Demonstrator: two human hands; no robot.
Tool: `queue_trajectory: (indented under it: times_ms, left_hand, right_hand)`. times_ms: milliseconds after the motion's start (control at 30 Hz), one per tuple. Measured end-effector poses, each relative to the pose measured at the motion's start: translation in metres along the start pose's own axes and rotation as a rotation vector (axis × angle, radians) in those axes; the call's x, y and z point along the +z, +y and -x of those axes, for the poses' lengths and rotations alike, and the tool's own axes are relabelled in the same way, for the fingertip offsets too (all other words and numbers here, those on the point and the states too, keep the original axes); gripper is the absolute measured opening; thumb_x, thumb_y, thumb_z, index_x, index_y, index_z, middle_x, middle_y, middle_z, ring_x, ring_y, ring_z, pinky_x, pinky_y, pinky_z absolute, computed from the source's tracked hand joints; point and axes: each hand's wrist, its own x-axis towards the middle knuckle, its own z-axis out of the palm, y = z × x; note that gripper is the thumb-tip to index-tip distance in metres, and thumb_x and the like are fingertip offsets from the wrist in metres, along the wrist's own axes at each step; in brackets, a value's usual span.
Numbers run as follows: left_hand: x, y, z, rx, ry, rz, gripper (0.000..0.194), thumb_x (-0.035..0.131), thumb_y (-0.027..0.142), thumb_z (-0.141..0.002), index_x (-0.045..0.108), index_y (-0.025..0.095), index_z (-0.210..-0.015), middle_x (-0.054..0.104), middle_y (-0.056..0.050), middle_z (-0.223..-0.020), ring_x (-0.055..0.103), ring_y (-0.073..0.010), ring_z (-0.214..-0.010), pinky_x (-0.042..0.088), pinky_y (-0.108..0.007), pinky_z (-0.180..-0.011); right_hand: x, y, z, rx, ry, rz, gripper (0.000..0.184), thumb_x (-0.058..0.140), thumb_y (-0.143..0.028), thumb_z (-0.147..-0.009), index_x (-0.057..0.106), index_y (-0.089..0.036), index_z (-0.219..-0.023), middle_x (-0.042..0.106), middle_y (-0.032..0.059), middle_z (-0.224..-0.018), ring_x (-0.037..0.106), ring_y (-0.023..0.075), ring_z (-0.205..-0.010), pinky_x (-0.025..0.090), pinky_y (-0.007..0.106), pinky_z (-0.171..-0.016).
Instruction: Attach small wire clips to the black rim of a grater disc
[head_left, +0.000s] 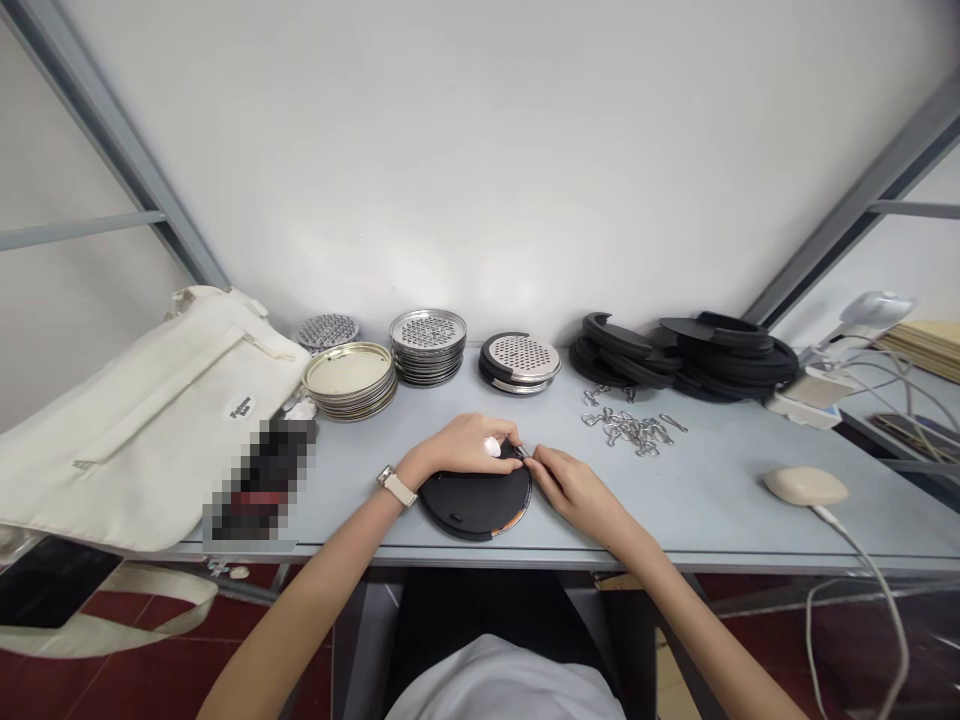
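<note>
Round black disc (472, 500) lies flat near the front edge of the grey worktop (712, 480), in front of the person, its lower right rim showing a strip of shiny metal. The left hand (474, 445) reaches over its upper part, thumb and forefinger bent around a small metal clip (521, 453) at the upper right edge; whether they pinch it I cannot tell. The right hand (570, 487) has thumb and forefinger closed together on the outer end of the clip. A watch (397, 487) with a pale strap sits on the left wrist.

Behind the disc stands a perforated metal grater plate (525, 356) partly framed by a black crescent rim. To its left are a stack of grater plates (429, 345) and a stack of gold-toned round plates (349, 375). To its right lie piles of black round parts (727, 360), with loose metal clips (637, 430) scattered before them. A cream bag (150, 430) rests at far left.
</note>
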Motion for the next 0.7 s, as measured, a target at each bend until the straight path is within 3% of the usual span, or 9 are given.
queue_trajectory:
  times_ms: [700]
  left_hand:
    - [-0.0008, 0.0013, 0.0000, 0.006, 0.005, -0.043, 0.022, 0.059, 0.040, -0.076, 0.061, 0.023, -0.091, 0.063, 0.004, -0.077, 0.053, -0.0121, -0.067, 0.036, -0.022, -0.060]
  right_hand:
    - [0.0020, 0.0031, -0.0006, -0.035, 0.001, 0.034, 0.026, 0.029, -0.031, -0.098, 0.043, -0.022, -0.078, 0.053, 0.0019, -0.071, 0.050, 0.0165, -0.063, 0.039, 0.027, -0.061]
